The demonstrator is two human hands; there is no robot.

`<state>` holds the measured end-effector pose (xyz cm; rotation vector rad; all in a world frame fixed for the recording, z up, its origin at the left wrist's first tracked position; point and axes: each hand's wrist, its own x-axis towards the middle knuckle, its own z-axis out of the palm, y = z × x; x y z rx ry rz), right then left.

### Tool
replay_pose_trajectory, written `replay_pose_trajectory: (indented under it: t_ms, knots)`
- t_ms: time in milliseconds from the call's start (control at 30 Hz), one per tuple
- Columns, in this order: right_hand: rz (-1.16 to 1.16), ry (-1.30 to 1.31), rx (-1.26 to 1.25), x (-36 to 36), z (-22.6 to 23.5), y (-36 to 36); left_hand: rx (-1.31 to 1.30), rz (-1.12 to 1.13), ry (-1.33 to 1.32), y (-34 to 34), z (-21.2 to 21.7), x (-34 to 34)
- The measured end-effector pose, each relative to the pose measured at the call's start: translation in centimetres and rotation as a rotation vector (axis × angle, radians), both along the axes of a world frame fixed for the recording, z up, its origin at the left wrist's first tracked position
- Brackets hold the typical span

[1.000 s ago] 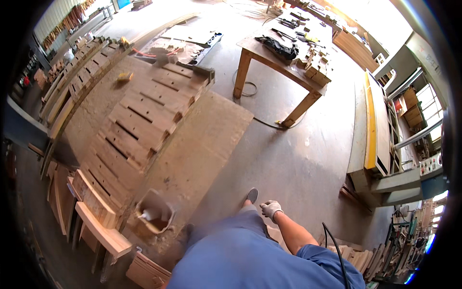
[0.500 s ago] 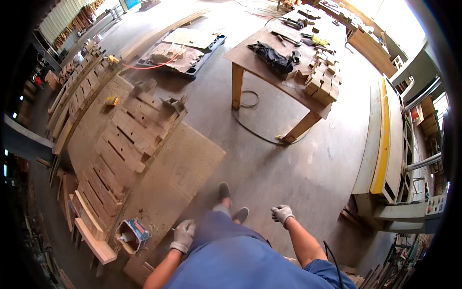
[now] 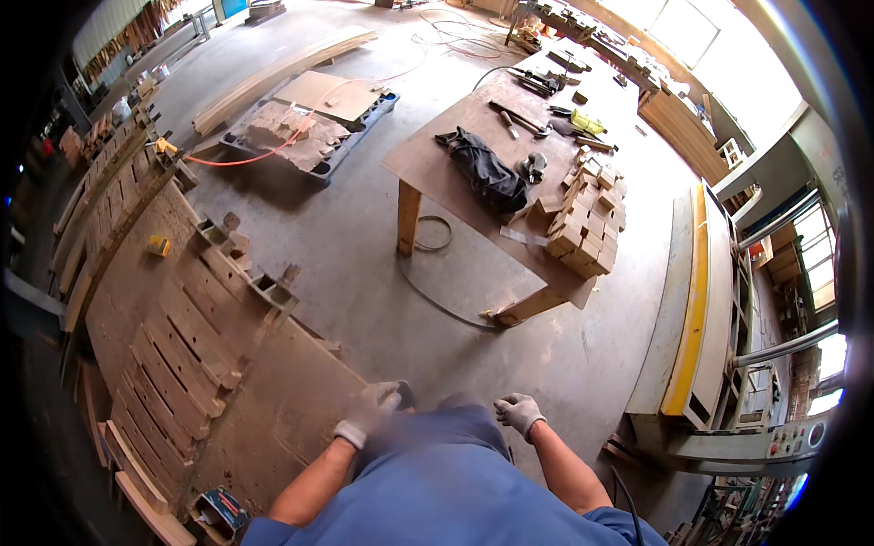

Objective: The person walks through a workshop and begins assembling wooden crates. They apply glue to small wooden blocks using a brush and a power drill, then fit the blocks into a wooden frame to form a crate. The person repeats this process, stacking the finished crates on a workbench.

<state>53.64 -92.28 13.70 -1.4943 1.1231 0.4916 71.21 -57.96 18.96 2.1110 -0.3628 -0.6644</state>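
Both hands wear pale grey work gloves and hang in front of my blue shirt. My left hand (image 3: 368,411) is smeared by motion, and whether its fingers hold anything cannot be made out. It is beside the wide board (image 3: 273,423) on the left and in front of my dark shoe. My right hand (image 3: 518,412) is closed in a loose fist over the concrete floor, with nothing showing in it. Slotted wooden pieces (image 3: 173,373) lie in a row on the left bench, away from both hands.
Ahead stands a wooden table (image 3: 428,136) bearing a black cloth bundle (image 3: 482,168), a stack of wood blocks (image 3: 587,218) and tools. A hose (image 3: 446,305) lies by its legs. A large machine with a yellow strip (image 3: 689,318) is at right. A pallet (image 3: 319,168) is far left.
My view has shifted forward, with the table nearer and the left bench lower in view. The left hand has swung forward; the right stays curled.
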Motion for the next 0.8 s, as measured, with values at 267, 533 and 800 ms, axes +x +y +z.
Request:
replay_pose_trajectory:
  t_ms: [267,533,800]
  knots:
    - [0.333,-0.001,-0.022,13.8,-0.5,-9.0,0.063,0.200,0.022,-5.0,-4.1,6.1]
    - [0.629,-0.290,-0.221,33.5,2.4,-14.7,0.053,0.249,-0.120,-14.6,-1.2,15.0]
    - [0.697,-0.527,-0.181,46.5,1.1,-13.2,0.201,0.192,-0.105,-17.3,0.9,26.2]
